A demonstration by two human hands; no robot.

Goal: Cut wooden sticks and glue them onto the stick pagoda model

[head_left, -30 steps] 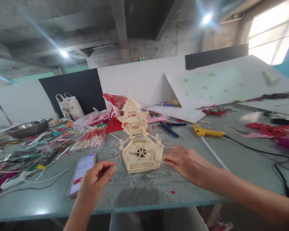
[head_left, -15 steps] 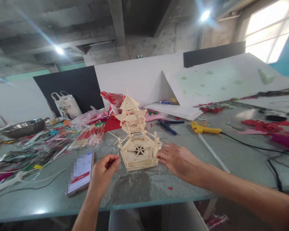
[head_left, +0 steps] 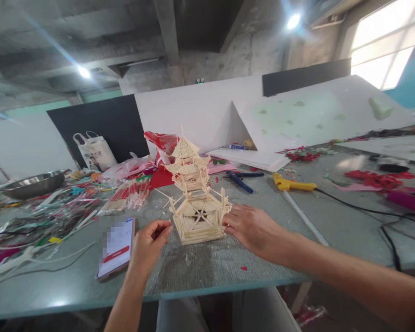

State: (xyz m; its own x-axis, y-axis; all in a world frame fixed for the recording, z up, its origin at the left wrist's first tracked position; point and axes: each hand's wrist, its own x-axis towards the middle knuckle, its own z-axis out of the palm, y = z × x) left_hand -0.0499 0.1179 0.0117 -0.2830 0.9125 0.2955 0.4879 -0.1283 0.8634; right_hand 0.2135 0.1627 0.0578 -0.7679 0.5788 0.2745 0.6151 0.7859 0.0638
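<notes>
A tiered pagoda model (head_left: 190,178) built of pale wooden sticks stands upright on the table, its pointed roof at the back. In front of it is its hexagonal stick base (head_left: 197,236), with short posts and a spoked opening on top. My left hand (head_left: 151,242) has thumb and forefinger pinched at the left edge of this base. On the opposite side, my right hand (head_left: 244,230) is closed at the base's right edge, its fingertips partly hidden. Just left of my left hand lies a phone (head_left: 115,251) with a lit screen.
Blue-handled pliers (head_left: 241,181) and a yellow glue gun (head_left: 293,184) with a black cord lie beyond my right hand. Bundled sticks (head_left: 126,196), plastic wrappers and a metal bowl (head_left: 36,184) crowd the left. White boards (head_left: 249,159) are at the back.
The view has shifted very slightly. My right hand's fingers have moved a little at the base's right edge; my left hand and the pagoda stay nearly in place.
</notes>
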